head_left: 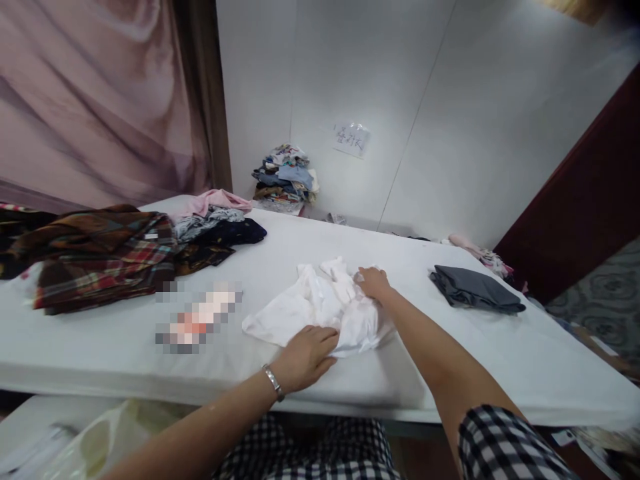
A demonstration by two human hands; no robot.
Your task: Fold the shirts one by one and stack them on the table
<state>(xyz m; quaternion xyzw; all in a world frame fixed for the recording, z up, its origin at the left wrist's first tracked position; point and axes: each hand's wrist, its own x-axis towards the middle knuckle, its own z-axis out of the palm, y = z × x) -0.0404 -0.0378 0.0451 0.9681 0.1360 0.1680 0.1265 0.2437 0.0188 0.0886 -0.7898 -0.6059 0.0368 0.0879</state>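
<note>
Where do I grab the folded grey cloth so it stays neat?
Probably slide the right hand under the near edge of the grey cloth, coming from the near side of the table, thumb on top: it lies flat in folded layers.

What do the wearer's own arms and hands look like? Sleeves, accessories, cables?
Left hand: ungloved, with a silver-coloured, metallic-looking band at the wrist; too small to tell if bracelet or watch. No sleeve visible on that forearm. Right hand: ungloved, forearm bare up to a loose black-and-white checked sleeve. No cables visible on either arm.
</note>
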